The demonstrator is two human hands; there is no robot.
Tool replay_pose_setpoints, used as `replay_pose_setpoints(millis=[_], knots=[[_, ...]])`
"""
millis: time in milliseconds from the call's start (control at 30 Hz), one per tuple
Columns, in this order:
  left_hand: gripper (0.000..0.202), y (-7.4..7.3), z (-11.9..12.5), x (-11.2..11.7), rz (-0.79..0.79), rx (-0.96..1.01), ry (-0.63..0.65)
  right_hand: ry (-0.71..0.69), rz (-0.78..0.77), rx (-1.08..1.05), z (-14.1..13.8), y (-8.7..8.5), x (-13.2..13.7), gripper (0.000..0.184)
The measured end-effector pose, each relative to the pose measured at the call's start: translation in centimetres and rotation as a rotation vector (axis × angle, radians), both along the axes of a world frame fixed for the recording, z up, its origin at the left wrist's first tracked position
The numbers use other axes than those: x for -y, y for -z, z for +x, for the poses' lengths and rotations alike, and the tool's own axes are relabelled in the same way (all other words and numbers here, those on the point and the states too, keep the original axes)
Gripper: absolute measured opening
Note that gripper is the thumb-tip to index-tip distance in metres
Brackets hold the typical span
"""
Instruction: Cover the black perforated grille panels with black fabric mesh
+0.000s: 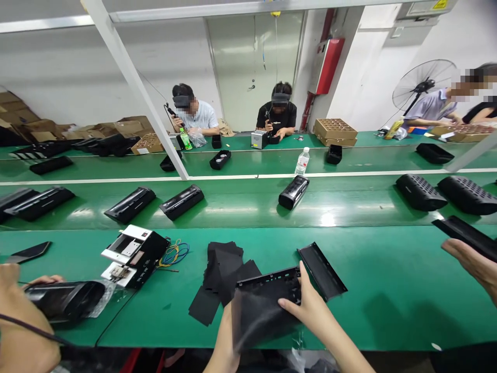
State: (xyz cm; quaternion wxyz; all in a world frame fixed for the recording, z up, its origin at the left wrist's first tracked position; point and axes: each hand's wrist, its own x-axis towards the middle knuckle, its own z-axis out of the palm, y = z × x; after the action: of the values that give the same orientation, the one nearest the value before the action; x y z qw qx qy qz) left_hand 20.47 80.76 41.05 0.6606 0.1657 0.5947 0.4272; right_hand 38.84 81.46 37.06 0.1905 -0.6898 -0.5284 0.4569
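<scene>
A black plastic panel (272, 280) with a row of slots along its upper edge is held tilted above the front of the bench. A dark thin sheet (256, 316) lies over much of its face. My left hand (228, 331) grips the panel's left side, its fingers mostly hidden behind the sheet. My right hand (305, 300) clasps the right side, thumb on the face and index finger at the top edge. Just beyond is a loose pile of black sheets (223, 267). To the right rests another black panel (322, 272), apart from my hand.
A white and black device (135, 254) with coiled wires stands left. Beside it, a co-worker's hand touches a bagged black housing (66, 300). At right, another person's hand (471, 267) holds a black part. Several housings, including one black housing (294, 191), lie on the green belt (240, 202).
</scene>
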Motion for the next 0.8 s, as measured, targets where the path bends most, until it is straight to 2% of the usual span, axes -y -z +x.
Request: replay_pose_setpoints(millis=[100, 200, 267, 367, 467, 567, 800], knots=[[0.046, -0.5, -0.2, -0.1, -0.005, -0.009, 0.054, 0.049, -0.032, -0.126, 0.9, 1.0, -0.9, 0.094], [0.043, -0.1, -0.6, -0.3, -0.099, 0.010, -0.025, 0.051, 0.026, -0.156, 1.7, 1.8, -1.5, 0.068], [0.043, 0.4, -0.8, -0.4, -0.123, 0.097, -0.029, 0.043, 0.056, -0.159, 2.0, 1.9, -1.7, 0.051], [0.043, 1.2, -0.7, -0.6, 0.010, 0.165, 0.015, 0.054, 0.075, -0.200, 2.3, 1.6, -1.7, 0.037], [0.044, 1.7, -0.4, -0.9, 0.125, 0.055, 0.059, 0.066, 0.066, -0.311, 2.8, 1.0, -1.6, 0.034], [0.043, 1.8, -0.3, -1.2, 0.152, 0.031, 0.117, 0.058, 0.013, -0.449, 3.4, 0.5, -1.4, 0.038], [0.038, 0.0, 0.5, -2.1, 0.099, -0.008, 0.237, 0.094, -0.107, -0.583, 5.1, -0.1, -1.0, 0.039]])
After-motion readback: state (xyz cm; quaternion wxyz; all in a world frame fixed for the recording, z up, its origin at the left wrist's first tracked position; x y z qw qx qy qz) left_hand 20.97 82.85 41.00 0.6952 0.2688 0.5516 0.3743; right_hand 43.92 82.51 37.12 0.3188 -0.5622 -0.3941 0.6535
